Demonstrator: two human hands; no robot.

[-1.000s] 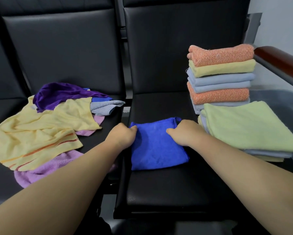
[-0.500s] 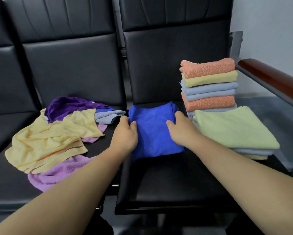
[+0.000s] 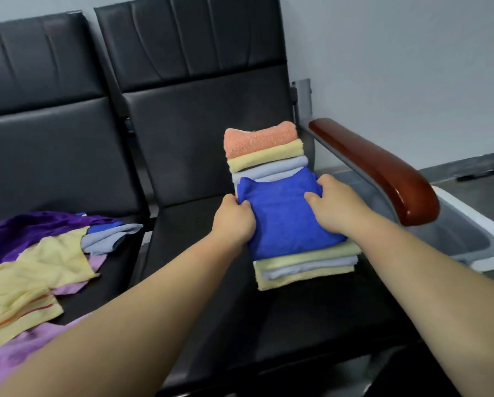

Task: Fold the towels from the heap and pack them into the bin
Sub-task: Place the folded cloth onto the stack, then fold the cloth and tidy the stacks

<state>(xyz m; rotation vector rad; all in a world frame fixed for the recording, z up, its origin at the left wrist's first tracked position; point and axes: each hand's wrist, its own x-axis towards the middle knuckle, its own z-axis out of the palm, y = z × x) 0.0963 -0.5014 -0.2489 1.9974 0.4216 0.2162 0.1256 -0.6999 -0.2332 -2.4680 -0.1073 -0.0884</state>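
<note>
1. The square-folded royal-blue microfibre towel (image 3: 285, 219) is finished. It sits on top of the low stack of folded pale-yellow and grey-blue towels (image 3: 305, 270) on the right-hand black leather seat (image 3: 311, 325). I can't tell if its full weight is down.
2. The left hand (image 3: 234, 219) grips the towel's left edge. The right hand (image 3: 334, 202) grips its far right corner. Both hands are clamped on it with fingers curled, a towel's width apart.
3. Just behind is a tall stack of folded towels (image 3: 263, 150): orange terry on top, then pale yellow, then grey-blue. The blue towel hides the lower layers.
4. My read is that folding is well along, with two stacks built on the seat.
5. Left to do: a loose heap of unfolded towels (image 3: 36, 267) lies on the left-hand black seat (image 3: 117, 285). It holds pale yellow with orange stripes, deep purple, lilac, grey-blue and a bit of blue. That's several pieces; the exact count is unclear.
6. Packing looks not started, since every folded towel in view is on the seat.
7. The grey plastic bin with a white rim (image 3: 457, 236) stands to the right of the seat, beyond and below the reddish-brown wooden armrest (image 3: 383, 170).
8. No towel shows in the visible part of the bin. The armrest and right forearm hide its near end, so I can't vouch for all of it.
</note>
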